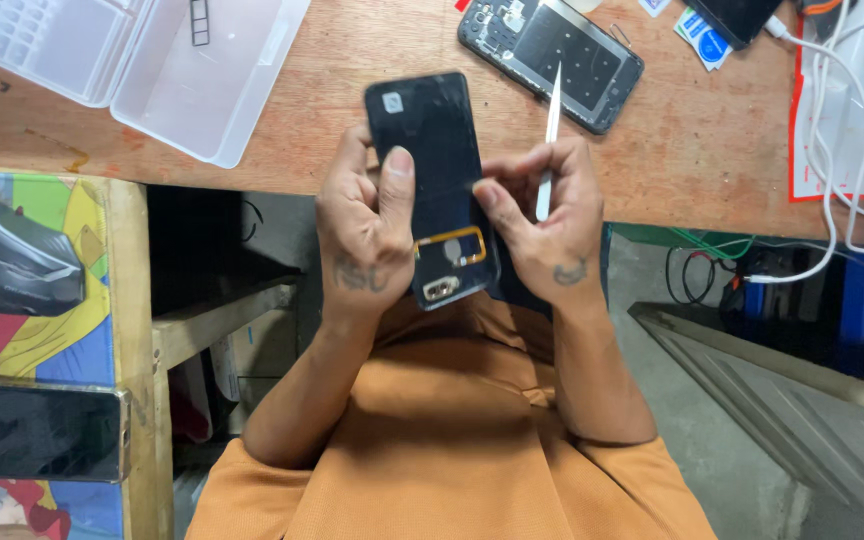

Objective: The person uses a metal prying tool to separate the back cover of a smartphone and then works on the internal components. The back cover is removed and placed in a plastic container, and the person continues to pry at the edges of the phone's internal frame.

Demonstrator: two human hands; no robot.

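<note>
— Back cover, black, one of it: where?
— Over the desk edge, gripped by the left hand; the right hand pinches its side and holds one white spudger.
— Other phones?
— One opened phone beyond the cover; one clear box far left.

A single head-worn camera looks steeply down, close over the near edge of the wooden bench. It takes in the person's forearms and lap below that edge, with the floor to the right.
</note>
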